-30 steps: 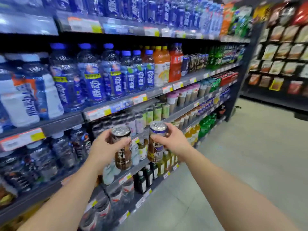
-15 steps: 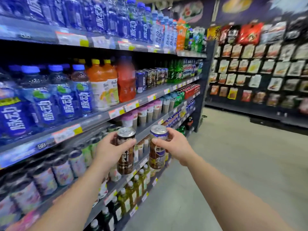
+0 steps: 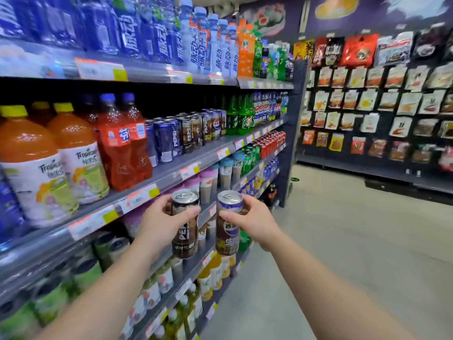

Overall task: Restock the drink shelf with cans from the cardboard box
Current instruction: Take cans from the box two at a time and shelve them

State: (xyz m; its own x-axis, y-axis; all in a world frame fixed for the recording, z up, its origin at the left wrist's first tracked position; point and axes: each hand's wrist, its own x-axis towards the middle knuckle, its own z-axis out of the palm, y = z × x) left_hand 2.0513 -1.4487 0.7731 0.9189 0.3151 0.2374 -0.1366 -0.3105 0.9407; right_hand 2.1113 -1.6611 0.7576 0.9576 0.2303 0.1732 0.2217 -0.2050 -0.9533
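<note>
While facing the grey metal drink shelf, my left hand grips a dark brown Pepsi can. Right hand grips a brown-and-purple aluminium can, both upright.

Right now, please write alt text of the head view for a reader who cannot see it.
Two hands hold upright cans before a drink shelf: the left hand grips a dark can, the right hand a purple can. Canned and bottled drinks fill the shelves; snack packets hang across the aisle.
</note>
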